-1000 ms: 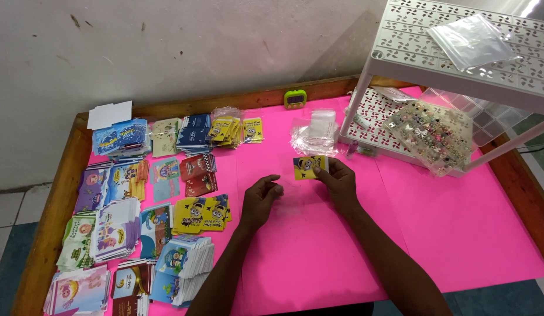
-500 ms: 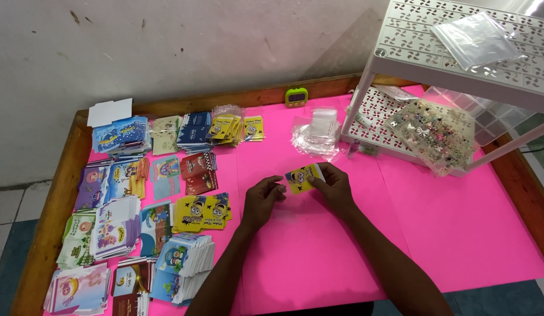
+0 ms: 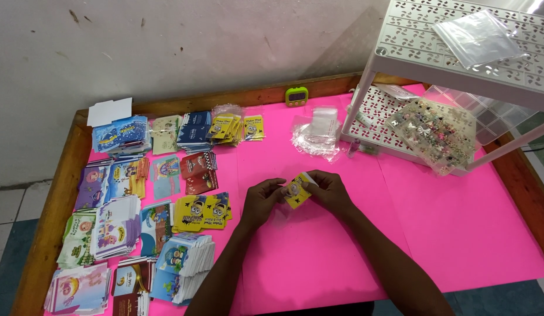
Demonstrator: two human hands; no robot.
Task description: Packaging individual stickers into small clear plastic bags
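Yellow card [image 3: 297, 193], small and printed with a cartoon figure, is pinched between both hands above the pink surface [image 3: 459, 234]: the left hand [image 3: 265, 198] grips its left edge with fingertips closed on it, the right hand [image 3: 329, 190] clasps the right and upper edge, so the card sits directly between the two, tilted. A small round piece seems pressed against the card's face, and a clear film may hang below it, though that is too faint to be sure of. With so light a fingertip hold, the round piece could slip off, or the thin card could bend. Beyond lie a heap of clear plastic bags [image 3: 316, 133], stacks of printed cards [image 3: 203, 212] to the left, and a white perforated rack [image 3: 459, 52]
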